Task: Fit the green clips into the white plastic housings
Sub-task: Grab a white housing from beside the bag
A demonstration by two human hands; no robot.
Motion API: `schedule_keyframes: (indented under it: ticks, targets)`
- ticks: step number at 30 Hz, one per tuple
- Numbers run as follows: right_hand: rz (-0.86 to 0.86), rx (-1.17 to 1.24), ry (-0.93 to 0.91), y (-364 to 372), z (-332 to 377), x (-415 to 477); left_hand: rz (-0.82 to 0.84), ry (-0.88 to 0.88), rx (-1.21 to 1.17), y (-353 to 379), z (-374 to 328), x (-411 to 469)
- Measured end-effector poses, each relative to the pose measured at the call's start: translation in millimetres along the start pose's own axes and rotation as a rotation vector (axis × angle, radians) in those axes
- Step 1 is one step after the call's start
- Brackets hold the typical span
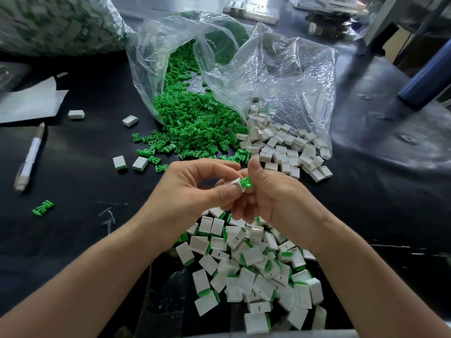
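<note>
Head view, near to far; positions given relative to the clear bag (280,69).

- Nearest, well in front of the bag's mouth: heap of finished units (256,267), white blocks with a green edge showing. Dozens; exact count not possible.
- Above the heap, two hands meet. Left hand (195,189) pinches one white housing (236,182) between thumb and fingertips. Right hand (271,191) pinches one green clip (246,183), its prongs touching the housing's open end. How far the clip is seated: cannot tell.
- Left of the bag's mouth on the black table (85,147): four stray white pieces, two of them near the hands with a green edge (119,163), two farther back (76,114). One lone clip (43,207). One pen (29,157). One white sheet (29,101).
- At the bag's mouth: pile of loose green clips (195,123), spilling out onto the table; too many to count. Each is small and branched, with a flat bar at one end.
- Right of that pile, on the bag's lower fold: pile of empty white housings (280,147), some tens.
- Far left, behind the bag: second bag (61,23), filled, contents blurred green and white.
</note>
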State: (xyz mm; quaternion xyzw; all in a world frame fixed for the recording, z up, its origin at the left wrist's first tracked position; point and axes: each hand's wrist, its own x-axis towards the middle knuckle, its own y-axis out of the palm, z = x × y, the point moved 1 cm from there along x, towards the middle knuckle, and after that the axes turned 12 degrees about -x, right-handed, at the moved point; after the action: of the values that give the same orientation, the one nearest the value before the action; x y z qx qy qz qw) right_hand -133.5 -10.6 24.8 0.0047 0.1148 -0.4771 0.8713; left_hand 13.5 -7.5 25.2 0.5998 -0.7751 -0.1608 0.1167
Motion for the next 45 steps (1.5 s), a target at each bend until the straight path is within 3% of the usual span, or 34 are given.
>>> schedule_keyframes:
  ticks: [4, 15, 24, 31, 45]
  targets:
    - [0.056, 0.094, 0.052, 4.1, 1.3, -0.3, 0.036, 0.01, -0.019, 0.8, -0.1, -0.7]
    - [-0.048, -0.036, 0.034, 10.6, 1.9, -4.4, 0.158, 0.11, 0.001, 6.7, -0.7, -2.2]
    - [-0.096, -0.017, 0.047, 13.9, 3.2, -3.3, 0.099, 0.11, 0.015, 5.9, 0.4, -1.3]
    - [-0.029, 0.083, 0.042, 9.9, 4.1, -1.4, 0.091, 0.079, -0.051, 2.6, 0.9, -0.2]
    - [-0.063, -0.1, 0.046, 11.0, 5.4, -2.4, 0.046, 0.012, -0.025, 1.7, -2.9, -1.5]
